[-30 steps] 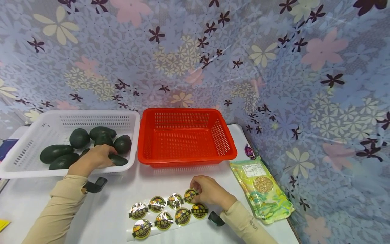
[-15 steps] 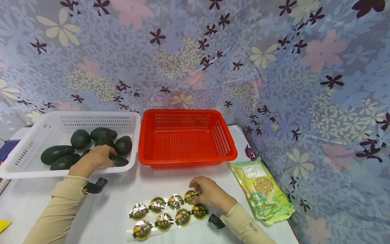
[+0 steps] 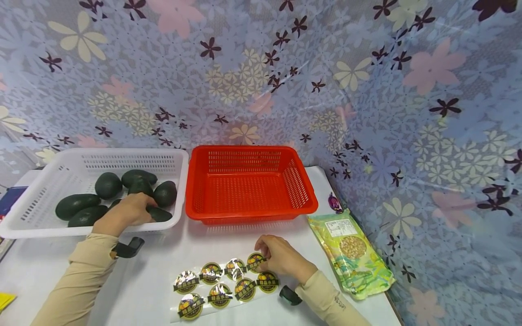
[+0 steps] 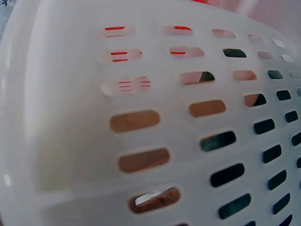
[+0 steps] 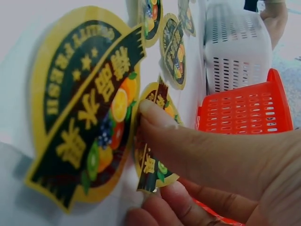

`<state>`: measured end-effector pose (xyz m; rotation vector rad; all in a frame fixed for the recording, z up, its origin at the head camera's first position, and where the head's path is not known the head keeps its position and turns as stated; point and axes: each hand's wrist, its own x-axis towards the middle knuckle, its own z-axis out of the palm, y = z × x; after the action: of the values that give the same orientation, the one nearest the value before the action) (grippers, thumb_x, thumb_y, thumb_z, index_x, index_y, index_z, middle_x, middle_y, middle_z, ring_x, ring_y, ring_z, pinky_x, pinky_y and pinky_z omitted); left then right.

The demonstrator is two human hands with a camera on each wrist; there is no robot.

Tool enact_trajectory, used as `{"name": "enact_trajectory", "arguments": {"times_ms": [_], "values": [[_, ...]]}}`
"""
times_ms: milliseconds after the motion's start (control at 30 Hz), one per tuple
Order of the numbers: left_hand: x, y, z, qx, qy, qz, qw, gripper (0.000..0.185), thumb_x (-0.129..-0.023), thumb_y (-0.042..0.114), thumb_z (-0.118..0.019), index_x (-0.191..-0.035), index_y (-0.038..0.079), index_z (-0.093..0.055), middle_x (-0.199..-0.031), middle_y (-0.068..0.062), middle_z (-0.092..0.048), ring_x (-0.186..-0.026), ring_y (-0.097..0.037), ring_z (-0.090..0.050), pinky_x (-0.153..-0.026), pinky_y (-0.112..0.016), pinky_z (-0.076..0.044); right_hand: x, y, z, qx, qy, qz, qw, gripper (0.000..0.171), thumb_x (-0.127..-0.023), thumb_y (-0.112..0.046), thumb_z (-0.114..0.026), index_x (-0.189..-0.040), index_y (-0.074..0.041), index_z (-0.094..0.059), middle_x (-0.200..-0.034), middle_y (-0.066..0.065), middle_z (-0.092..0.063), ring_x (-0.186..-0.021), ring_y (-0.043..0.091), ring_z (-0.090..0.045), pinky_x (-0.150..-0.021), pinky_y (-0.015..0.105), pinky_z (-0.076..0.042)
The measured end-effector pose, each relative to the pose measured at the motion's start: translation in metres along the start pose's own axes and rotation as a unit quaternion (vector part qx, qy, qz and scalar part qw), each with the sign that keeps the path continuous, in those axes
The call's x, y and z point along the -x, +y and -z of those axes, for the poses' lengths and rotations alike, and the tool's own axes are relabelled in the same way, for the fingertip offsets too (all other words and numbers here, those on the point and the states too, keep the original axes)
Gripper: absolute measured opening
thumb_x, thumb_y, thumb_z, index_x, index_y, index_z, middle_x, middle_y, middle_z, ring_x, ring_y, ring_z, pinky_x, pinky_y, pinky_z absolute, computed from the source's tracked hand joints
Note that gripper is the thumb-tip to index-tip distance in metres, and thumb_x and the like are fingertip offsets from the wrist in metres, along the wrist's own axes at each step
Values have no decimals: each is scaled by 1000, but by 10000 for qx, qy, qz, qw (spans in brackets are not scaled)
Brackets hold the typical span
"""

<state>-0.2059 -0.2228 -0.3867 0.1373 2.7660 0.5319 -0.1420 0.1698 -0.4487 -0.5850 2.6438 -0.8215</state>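
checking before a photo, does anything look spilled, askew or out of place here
Nothing looks spilled or damaged. The sticker sheet lies slanted on the table rather than square to the red basket, and a small purple-wrapped item sits loose by the green bag, perhaps a stray, unlike its neighbours.

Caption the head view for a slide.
Left hand among avocados in a white basket, right hand touching a sticker, red basket beyond.
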Motion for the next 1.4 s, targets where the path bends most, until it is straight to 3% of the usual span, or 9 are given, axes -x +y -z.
{"name": "enact_trajectory", "arguments": {"times_ms": [367, 600, 967, 1133, 1400], "values": [[0, -4, -2, 26, 221, -52, 9997, 48, -75, 20, -86, -111, -8, -70, -116, -32, -66, -104, -45, -61, -99, -64, -46, 0, 0, -2, 128, 71, 83, 9999, 32, -71, -14, -91, -90, -11, -65, -81, -2, -61, -75, 10, -52, -70, 23, -44], [5, -6, 1, 178, 207, 34, 9996, 57, -74, 26, -87, -112, -10, -67, -111, -32, -67, -90, -37, -62, -87, -56, -53, -2, 0, 0, 201, 81, 175, 9996, 30, -73, -13, -89, -87, -13, -63, -80, -3, -58, -75, 11, -50, -69, 24, -42], [2, -9, 1, 67, 258, 18, 9996, 70, -74, 37, -86, -118, -11, -61, -115, -32, -65, -94, -39, -60, -86, -54, -53, -1, 1, -1, 253, 310, 151, 9991, 24, -78, -17, -86, -78, -17, -62, -74, -6, -57, -71, 8, -49, -67, 23, -40], [4, -8, 1, 97, 369, -57, 9993, 72, -74, 41, -86, -117, -10, -61, -114, -31, -66, -95, -40, -62, -88, -57, -52, 1, 0, 0, 89, 301, 24, 9995, 21, -84, -17, -80, -79, -19, -61, -76, -9, -60, -71, 6, -51, -68, 22, -42], [6, -8, 0, 187, 558, -37, 9983, 80, -73, 48, -85, -120, -10, -60, -116, -32, -65, -97, -42, -61, -89, -60, -52, -1, 2, 4, -123, 341, 189, 9992, 20, -87, -13, -77, -83, -14, -58, -75, -7, -60, -69, 7, -52, -64, 21, -43]]}}
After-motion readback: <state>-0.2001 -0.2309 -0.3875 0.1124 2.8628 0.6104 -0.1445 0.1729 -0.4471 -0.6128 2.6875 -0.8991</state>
